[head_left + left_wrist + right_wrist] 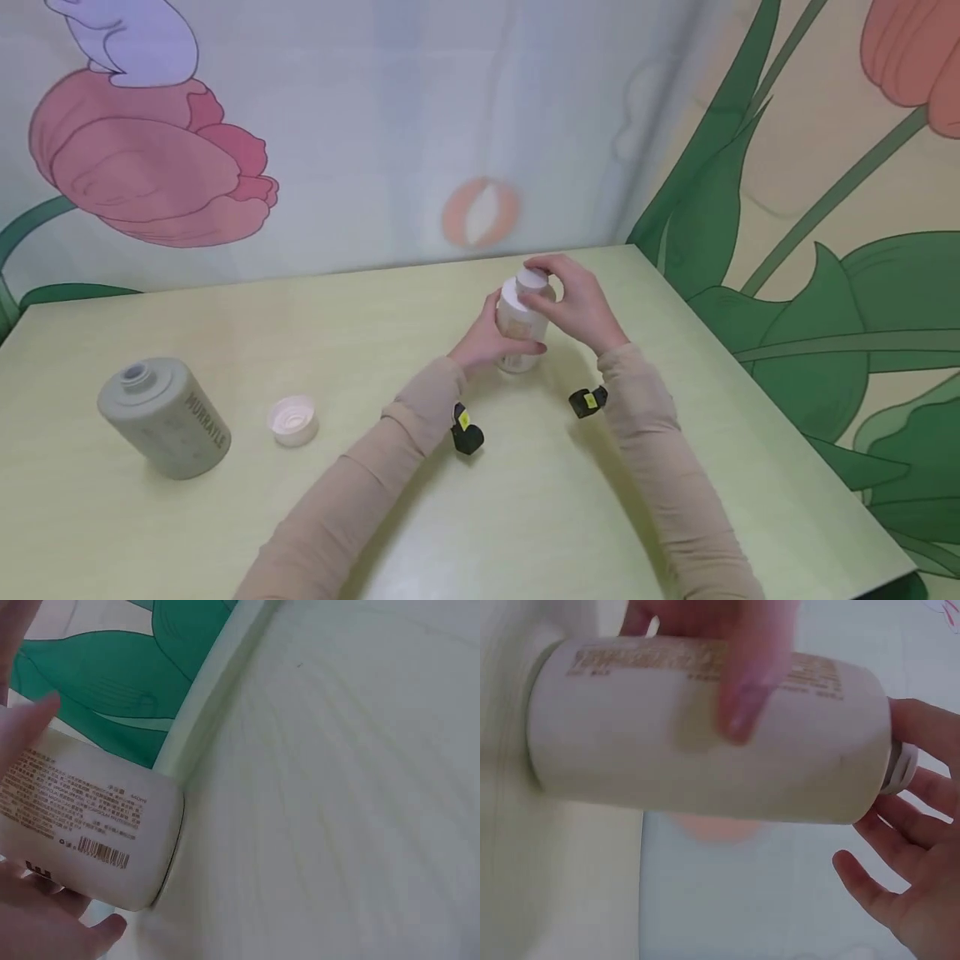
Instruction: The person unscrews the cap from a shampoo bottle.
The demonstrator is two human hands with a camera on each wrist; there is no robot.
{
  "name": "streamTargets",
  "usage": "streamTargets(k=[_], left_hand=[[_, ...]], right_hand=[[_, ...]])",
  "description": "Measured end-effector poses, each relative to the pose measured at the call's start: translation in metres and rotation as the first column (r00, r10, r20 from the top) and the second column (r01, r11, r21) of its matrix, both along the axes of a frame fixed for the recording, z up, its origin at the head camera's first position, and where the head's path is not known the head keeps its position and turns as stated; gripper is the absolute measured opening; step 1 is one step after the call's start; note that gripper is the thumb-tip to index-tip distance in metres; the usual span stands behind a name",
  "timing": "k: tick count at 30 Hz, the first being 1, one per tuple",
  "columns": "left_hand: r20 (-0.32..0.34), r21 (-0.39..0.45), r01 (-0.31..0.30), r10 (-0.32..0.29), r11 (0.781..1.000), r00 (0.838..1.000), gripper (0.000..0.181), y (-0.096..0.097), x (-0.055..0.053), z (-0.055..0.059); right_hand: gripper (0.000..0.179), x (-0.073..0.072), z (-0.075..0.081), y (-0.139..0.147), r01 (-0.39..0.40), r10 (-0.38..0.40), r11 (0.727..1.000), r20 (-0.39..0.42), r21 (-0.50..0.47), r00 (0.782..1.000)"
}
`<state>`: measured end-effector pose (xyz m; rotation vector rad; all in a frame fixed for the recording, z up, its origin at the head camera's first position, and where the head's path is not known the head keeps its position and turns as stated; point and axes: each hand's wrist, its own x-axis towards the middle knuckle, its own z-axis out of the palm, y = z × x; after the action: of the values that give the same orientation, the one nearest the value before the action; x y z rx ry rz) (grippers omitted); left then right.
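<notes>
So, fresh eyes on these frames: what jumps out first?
Probably the big pink flower on the backdrop, upper left in the head view. Then the white bottle near the table's far edge, left hand around its body, right hand gripping the white cap on top. Third, the uncapped gray MURRAYLE bottle at left, a loose cap beside it.

White btl — top cut off, L-wrist view; label print blurred, R-wrist view. Both sleeves — near ends cut off, head view.
</notes>
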<state>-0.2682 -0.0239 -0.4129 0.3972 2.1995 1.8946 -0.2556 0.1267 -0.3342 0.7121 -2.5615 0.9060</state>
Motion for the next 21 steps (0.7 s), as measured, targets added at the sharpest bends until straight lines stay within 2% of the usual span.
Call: streamTargets(k=[2, 5, 9, 13, 17, 19, 21], left_hand=[[-0.007, -0.010, -0.014, 0.014, 1.000, 1.000, 0.086, -0.004, 0.002, -0.001], [-0.048, -0.081, -0.020, 0.016, 0.997, 0.999, 0.069, -0.014, 0.007, 0.006], [-0.120, -0.198, -0.036, 0.012, 0.980, 0.993, 0.069, -0.036, 0.012, 0.025], [-0.205, -0.270, -0.081, 0.025, 0.960, 0.978, 0.073, -0.054, 0.021, 0.049], [-0.307, -0.355, -0.171, 0.058, 0.919, 0.950, 0.073, -0.069, 0.042, 0.061], [-0.341, -0.396, -0.208, 0.067, 0.894, 0.938, 0.072, -0.075, 0.055, 0.062], [-0.356, -0.420, -0.227, 0.071, 0.879, 0.932, 0.072, -0.082, 0.069, 0.060]], right_hand=[[0.040, 0.003, 0.002, -0.004, 0.000, 0.000, 1.000, -0.003, -0.003, 1.000], [0.040, 0.009, 0.006, -0.007, 0.011, -0.011, 1.000, -0.013, 0.000, 1.000], [0.040, 0.013, 0.016, -0.010, 0.001, 0.000, 1.000, -0.048, 0.018, 0.999], [0.040, 0.021, 0.034, -0.013, -0.043, 0.047, 0.998, -0.071, 0.048, 0.996], [0.037, 0.035, 0.044, -0.017, -0.120, 0.126, 0.990, -0.080, 0.078, 0.989], [0.036, 0.045, 0.045, -0.020, -0.163, 0.171, 0.982, -0.084, 0.093, 0.982], [0.035, 0.056, 0.044, -0.023, -0.194, 0.204, 0.975, -0.084, 0.111, 0.975]])
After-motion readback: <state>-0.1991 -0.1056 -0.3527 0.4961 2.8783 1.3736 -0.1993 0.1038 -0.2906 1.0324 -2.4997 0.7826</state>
